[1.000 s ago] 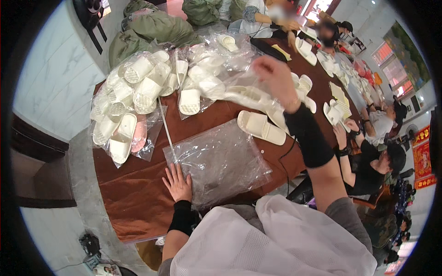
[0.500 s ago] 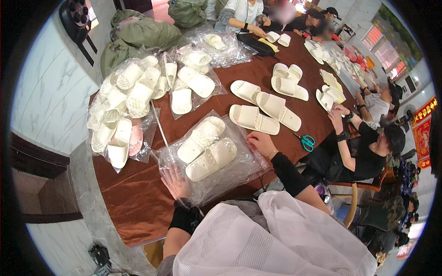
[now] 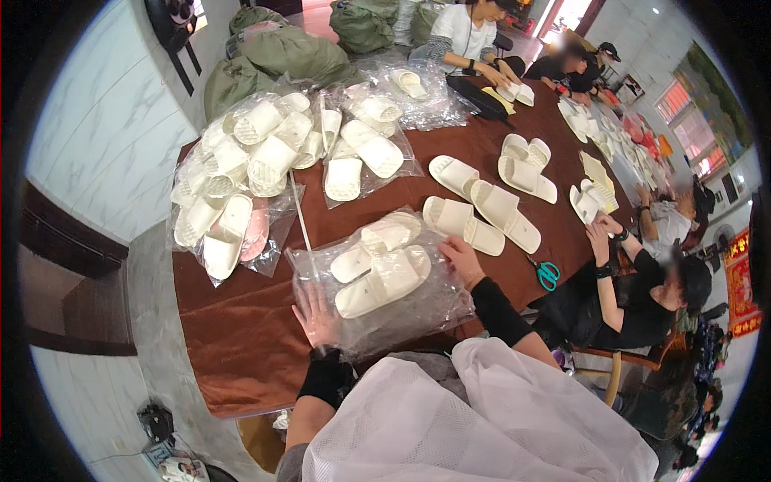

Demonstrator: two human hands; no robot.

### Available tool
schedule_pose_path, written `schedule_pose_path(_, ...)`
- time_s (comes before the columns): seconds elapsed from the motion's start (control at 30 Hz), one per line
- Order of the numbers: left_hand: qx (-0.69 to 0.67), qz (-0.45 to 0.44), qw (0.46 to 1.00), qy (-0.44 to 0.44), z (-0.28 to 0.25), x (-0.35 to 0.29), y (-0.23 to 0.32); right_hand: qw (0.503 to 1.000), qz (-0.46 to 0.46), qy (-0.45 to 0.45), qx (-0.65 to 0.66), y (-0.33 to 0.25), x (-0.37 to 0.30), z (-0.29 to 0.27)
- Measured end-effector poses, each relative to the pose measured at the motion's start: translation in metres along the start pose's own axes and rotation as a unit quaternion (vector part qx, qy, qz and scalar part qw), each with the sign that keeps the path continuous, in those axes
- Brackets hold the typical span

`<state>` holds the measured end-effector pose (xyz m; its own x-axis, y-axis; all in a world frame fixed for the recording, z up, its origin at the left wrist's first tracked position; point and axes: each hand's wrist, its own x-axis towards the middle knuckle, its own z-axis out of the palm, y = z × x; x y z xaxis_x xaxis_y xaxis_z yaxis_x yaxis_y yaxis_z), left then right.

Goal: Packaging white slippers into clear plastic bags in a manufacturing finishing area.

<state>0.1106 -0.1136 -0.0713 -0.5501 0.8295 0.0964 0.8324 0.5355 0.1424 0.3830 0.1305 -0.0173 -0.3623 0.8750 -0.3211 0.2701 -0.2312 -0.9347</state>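
A pair of cream slippers (image 3: 384,283) lies in a clear plastic bag (image 3: 434,307) near the table's front edge, one slipper beyond the other. My left hand (image 3: 318,316) rests flat with spread fingers on the bag's left side. At the bag's right side my right hand (image 3: 461,262) has its fingers bent, closed on the film. Just beyond that hand are loose cream slippers (image 3: 464,225), some overlapping. Teal-handled scissors (image 3: 548,275) lie to their right.
Bagged slippers (image 3: 273,161) are heaped at the left of the brown-covered table (image 3: 233,345), with one pink slipper (image 3: 255,233) among them. Green sacks (image 3: 293,56) stand behind. A co-worker at the right (image 3: 634,273) handles slippers; another sits at the far side (image 3: 470,40).
My view has shifted and turned a little. The bagged slippers sit at a slightly different angle. Both my hands stay at the bag's sides. The far co-worker now has both hands by the slippers there.
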Motion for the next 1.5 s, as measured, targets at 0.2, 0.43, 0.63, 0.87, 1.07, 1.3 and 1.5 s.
schedule_pose_path(0.2, -0.026, -0.003, 0.999, -0.034, -0.014, -0.001, 0.001, 0.995, 0.081, 0.005, -0.059, 0.022, -0.008, -0.021)
schedule_pose_path(0.43, -0.013, 0.005, 1.0, -0.007, -0.016, 0.003, 0.008, 0.963, -0.003, 0.003, 0.268, -0.05, 0.002, -0.055)
schedule_pose_path(0.63, -0.029, -0.003, 0.999, 0.018, -0.01, -0.002, 0.006, 0.839, -0.144, 0.157, 0.5, -0.14, -0.027, -0.08)
schedule_pose_path(0.87, -0.028, 0.005, 0.999, 0.028, -0.012, 0.0, 0.005, 0.772, -0.437, 0.17, 0.43, -0.249, -0.123, -0.021)
schedule_pose_path(1.07, -0.087, -0.003, 0.996, 0.006, -0.021, -0.003, 0.001, 0.905, -0.136, 0.003, 0.404, -0.188, -0.122, 0.05)
schedule_pose_path(1.3, -0.125, 0.014, 0.992, 0.004, -0.02, -0.002, -0.001, 0.808, -0.092, -0.549, -0.192, -0.128, -0.159, 0.126)
schedule_pose_path(1.5, -0.258, 0.007, 0.964, -0.059, -0.019, 0.006, -0.039, 0.791, -0.007, -0.55, 0.267, -0.226, -0.182, 0.028)
